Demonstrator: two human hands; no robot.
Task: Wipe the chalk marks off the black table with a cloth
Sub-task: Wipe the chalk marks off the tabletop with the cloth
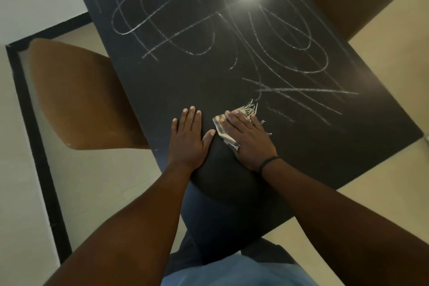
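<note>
Cloth pressed flat under right hand.

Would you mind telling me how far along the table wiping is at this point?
Done: the near part of the black table looks free of chalk. In hand: the right hand presses the cloth flat; the left hand rests on the table. Left: the chalk marks across the far and right parts.

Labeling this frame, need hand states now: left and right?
Left hand: open, flat on the black table, holding nothing.
Right hand: open, fingers straight, pressing the cloth onto the table.
</note>
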